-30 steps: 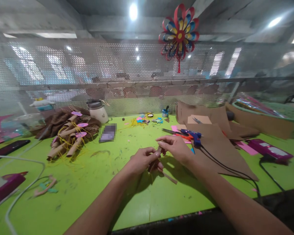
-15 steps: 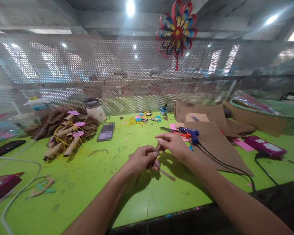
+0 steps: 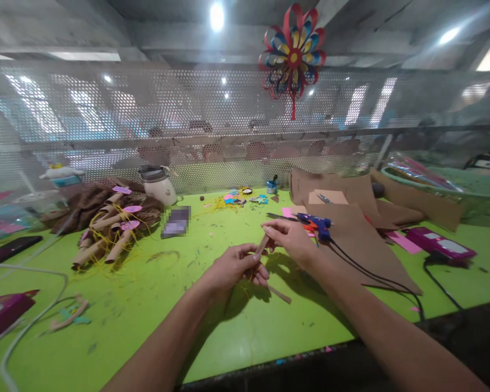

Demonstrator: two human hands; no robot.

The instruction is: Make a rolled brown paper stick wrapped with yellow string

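A narrow brown paper strip [image 3: 262, 246] is pinched between my two hands above the green table. My left hand [image 3: 234, 267] grips its lower end between thumb and fingers, the other fingers loosely curled. At the upper end, my right hand [image 3: 289, 238] closes thumb and fingertips on the strip. Below my left hand a length of brown strip [image 3: 280, 295] shows; whether it belongs to the held piece I cannot tell. Just beyond my right hand lie a blue glue gun [image 3: 316, 224] and scissors [image 3: 283, 216].
Brown paper sheets [image 3: 363, 245] spread on the right near a magenta box [image 3: 441, 243] with a black cord. Brown paper rolls [image 3: 120, 245] with yellow strands and pink tags sit on the left, beside a white jar [image 3: 159, 188]. A white cable [image 3: 36, 310] curves at the left front.
My hands have drawn slightly apart, and more of the paper strip shows between them. The fingers of my left hand have loosened a little. The view has shifted slightly.
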